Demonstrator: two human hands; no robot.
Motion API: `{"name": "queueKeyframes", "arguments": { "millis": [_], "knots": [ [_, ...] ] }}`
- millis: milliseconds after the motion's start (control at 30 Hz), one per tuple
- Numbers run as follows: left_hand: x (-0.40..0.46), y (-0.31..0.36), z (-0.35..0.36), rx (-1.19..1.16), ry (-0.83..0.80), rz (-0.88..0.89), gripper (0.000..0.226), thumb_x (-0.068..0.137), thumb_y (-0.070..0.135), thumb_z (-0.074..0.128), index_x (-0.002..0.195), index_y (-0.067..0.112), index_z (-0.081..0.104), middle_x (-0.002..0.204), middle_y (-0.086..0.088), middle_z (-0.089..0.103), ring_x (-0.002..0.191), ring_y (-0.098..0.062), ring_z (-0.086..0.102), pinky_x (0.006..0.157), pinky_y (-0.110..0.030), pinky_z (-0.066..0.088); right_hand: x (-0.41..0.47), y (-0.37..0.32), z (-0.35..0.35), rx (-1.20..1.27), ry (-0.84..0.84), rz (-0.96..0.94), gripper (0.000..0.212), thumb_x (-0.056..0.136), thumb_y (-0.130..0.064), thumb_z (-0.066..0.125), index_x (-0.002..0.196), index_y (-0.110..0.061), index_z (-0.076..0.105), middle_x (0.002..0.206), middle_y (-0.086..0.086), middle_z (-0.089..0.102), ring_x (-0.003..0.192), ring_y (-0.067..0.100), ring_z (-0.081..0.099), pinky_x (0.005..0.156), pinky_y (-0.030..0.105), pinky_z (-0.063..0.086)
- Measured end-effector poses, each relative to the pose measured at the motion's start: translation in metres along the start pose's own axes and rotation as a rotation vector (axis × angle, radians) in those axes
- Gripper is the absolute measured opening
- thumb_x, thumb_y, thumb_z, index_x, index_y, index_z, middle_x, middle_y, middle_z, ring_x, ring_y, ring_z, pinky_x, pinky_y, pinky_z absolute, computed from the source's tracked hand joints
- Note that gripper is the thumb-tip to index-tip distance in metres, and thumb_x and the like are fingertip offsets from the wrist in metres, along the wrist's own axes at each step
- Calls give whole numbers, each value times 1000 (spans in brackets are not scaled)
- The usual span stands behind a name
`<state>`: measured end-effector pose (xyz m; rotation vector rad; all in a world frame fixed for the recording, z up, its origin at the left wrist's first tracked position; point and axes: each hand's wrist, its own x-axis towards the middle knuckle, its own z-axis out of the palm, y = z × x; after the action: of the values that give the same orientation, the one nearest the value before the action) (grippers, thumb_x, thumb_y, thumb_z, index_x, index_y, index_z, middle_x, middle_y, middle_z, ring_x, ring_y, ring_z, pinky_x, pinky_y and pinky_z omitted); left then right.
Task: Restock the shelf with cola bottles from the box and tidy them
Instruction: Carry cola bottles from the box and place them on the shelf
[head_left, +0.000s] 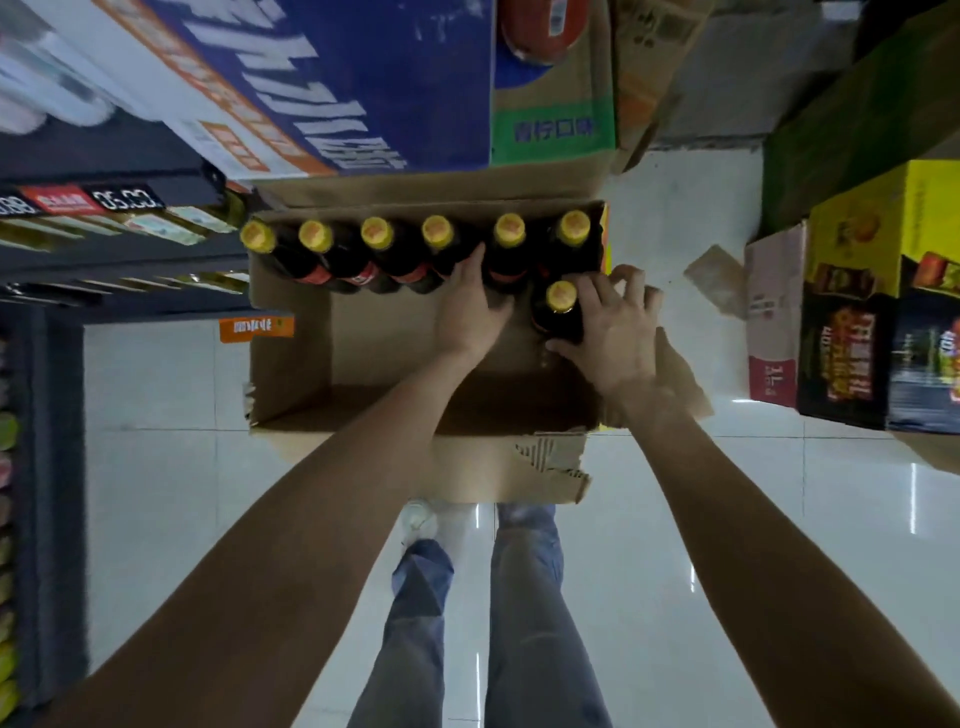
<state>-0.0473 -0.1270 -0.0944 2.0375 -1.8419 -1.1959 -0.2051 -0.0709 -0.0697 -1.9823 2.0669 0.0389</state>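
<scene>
While both arms reach down into the open cardboard box (291, 358), the right hand (613, 332) is wrapped around a lone cola bottle (558, 312) near the box's right wall, thumb on the near side of the dark body and fingers curled over its far side just below the yellow cap. The left hand (470, 312) lies just left of that bottle, fingers held together and pressed against the shoulder of a bottle in the far row (415, 254); whether it actually grips that bottle cannot be told, since the fingertips are hidden between the bottles.

That far row is six dark bottles with yellow caps and red labels, standing upright side by side along the far wall of the box. The rest of the box floor, left and near, is bare cardboard. The near flap (550, 462) hangs out toward the person, its edge torn.

The box sits on a glossy pale tiled floor (675, 519). Below the flap show the person's legs in blue-grey trousers (524, 623) and a white shoe (418, 522). To the left runs a dark shelf (62, 260) with price tags and blurred goods. Beyond the box stands a big blue printed carton (363, 78), with brown cartons beside it. To the right is a stack of yellow and black cartons (883, 291).
</scene>
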Motion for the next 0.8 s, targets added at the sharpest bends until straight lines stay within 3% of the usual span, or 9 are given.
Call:
{"name": "queueKeyframes", "arguments": {
  "millis": [100, 267, 400, 467, 633, 733, 800],
  "knots": [
    [6, 8, 13, 54, 175, 11, 77, 84, 26, 69, 148, 15, 27, 135, -14, 45, 117, -31, 55, 92, -46, 50, 7, 0, 9, 3, 78, -18, 68, 59, -44, 83, 114, -15, 54, 110, 8, 64, 108, 35, 48, 81, 42, 28],
    [6, 20, 24, 284, 261, -11, 78, 83, 43, 67, 147, 20, 28, 129, -14, 42, 108, -32, 57, 74, -42, 50, 15, 4, 17, 32, 144, 24, 64, 58, -46, 83, 104, -14, 53, 90, 9, 69, 105, 29, 41, 75, 35, 22],
    [4, 14, 29, 229, 338, 54, 66, 74, 33, 78, 127, 9, 47, 127, -15, 51, 115, -30, 53, 81, -41, 51, 12, 10, 19, 119, 203, 2, 65, 52, -39, 87, 103, -12, 57, 85, 8, 69, 102, 25, 35, 76, 36, 23],
    [3, 6, 32, 91, 295, 123, 63, 71, 24, 81, 121, 3, 48, 133, -15, 51, 121, -31, 52, 89, -39, 49, 8, 14, 17, 175, 209, -33, 64, 53, -36, 87, 104, -11, 58, 89, 8, 70, 108, 25, 34, 81, 37, 24],
    [-4, -9, 24, -65, 187, 157, 73, 72, 17, 81, 133, 0, 44, 130, -15, 57, 123, -29, 53, 99, -38, 46, -13, 12, -6, 390, 342, -85, 58, 55, -31, 86, 103, -7, 65, 100, 12, 68, 115, 26, 37, 88, 37, 28],
    [-35, -21, 6, -179, 194, 175, 72, 71, 25, 81, 131, 1, 49, 129, -13, 58, 123, -23, 53, 102, -37, 46, -26, 8, -30, 560, 260, -82, 53, 67, -43, 75, 111, -14, 65, 109, -1, 67, 120, 26, 42, 95, 35, 35],
    [-68, -25, -11, -254, 221, 156, 72, 69, 29, 83, 129, 5, 52, 126, -7, 61, 119, -13, 55, 100, -23, 45, -34, 0, -53, 805, 146, -25, 53, 70, -45, 72, 114, -17, 64, 110, -5, 58, 117, 24, 47, 96, 31, 42]
  ]
}}
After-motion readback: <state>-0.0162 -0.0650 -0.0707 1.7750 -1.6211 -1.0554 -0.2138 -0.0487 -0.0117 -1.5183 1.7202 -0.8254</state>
